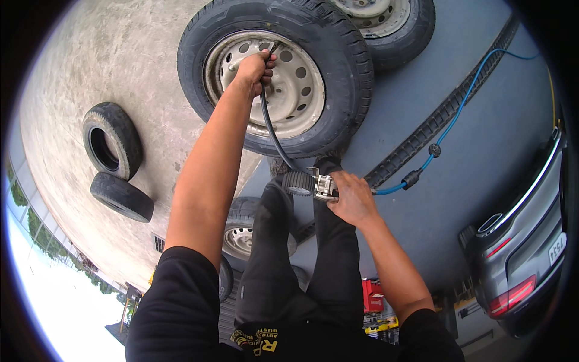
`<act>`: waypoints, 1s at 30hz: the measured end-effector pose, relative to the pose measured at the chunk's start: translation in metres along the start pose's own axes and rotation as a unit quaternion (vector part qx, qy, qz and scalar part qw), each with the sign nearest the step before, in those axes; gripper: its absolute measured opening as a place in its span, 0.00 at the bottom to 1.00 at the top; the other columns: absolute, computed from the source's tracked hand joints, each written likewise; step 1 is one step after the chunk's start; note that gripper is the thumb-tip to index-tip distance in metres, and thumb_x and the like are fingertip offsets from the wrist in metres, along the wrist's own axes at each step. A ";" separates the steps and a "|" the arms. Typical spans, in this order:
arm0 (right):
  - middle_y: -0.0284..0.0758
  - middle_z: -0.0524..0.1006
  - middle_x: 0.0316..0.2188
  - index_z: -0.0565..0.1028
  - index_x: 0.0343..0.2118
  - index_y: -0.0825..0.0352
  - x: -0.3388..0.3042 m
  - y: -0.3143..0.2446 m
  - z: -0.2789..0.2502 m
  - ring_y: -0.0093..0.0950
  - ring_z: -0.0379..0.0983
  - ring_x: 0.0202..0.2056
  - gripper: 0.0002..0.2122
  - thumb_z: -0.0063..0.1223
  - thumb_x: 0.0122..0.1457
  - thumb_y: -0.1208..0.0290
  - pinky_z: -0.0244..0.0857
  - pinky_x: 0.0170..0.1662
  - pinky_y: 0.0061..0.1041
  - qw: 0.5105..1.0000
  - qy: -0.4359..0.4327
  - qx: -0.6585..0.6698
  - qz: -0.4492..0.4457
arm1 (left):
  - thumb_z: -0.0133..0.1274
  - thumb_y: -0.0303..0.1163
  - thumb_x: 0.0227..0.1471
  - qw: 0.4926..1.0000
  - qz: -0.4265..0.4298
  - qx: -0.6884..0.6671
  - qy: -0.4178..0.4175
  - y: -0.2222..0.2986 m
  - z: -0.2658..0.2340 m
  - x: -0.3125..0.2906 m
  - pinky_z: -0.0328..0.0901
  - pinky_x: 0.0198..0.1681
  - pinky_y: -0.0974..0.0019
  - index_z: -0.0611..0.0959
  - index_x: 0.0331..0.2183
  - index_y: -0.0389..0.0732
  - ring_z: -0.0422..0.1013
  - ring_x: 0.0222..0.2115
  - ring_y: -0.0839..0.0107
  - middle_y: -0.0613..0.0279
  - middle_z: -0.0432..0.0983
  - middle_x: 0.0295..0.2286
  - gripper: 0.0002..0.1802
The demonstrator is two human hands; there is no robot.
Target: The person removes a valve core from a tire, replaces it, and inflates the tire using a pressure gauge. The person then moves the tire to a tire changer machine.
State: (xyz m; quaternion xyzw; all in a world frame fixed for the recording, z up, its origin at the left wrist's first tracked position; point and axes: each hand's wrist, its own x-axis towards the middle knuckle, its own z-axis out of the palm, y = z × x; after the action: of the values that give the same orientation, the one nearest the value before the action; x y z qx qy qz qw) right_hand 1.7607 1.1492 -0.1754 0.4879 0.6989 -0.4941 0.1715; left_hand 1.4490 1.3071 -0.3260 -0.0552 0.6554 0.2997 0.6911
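A large tire [347, 72] on a pale steel rim [286, 108] lies on the floor ahead of me. Over the rim's far edge, my left hand [256, 71] is closed around the end of a black rubber hose [271, 128]; whether its tip sits on the valve I cannot tell. That hose runs back to a metal tire inflator [325, 187] with a round, rubber-ribbed gauge [298, 182]. The gauge face is mostly turned away. Held above my right knee, the inflator is in the grip of my right hand [354, 198]. A blue air hose [443, 136] leads off from it.
Another wheel [413, 33] adjoins the large one at the far right. Two loose tires [122, 196] lie at left. A black ribbed strip [416, 133] crosses the grey floor. A silver car [518, 253] stands at right. More wheels [241, 235] and a red box [372, 295] are near my legs.
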 end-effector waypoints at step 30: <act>0.51 0.80 0.29 0.74 0.31 0.70 -0.001 -0.005 -0.007 0.54 0.78 0.34 0.10 0.58 0.46 0.73 0.71 0.40 0.49 0.994 0.049 -0.047 0.090 | 0.41 0.49 0.69 0.992 -0.017 0.095 0.077 0.021 0.021 0.013 0.47 0.13 0.78 0.80 0.26 0.45 0.49 0.13 0.84 0.78 0.62 0.15 0.25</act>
State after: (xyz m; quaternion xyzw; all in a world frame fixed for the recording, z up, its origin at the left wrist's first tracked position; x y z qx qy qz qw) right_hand 1.7592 1.1541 -0.1689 0.5638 0.6822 -0.4184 0.2039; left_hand 1.4570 1.3381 -0.3287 -0.0234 0.7308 0.2193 0.6460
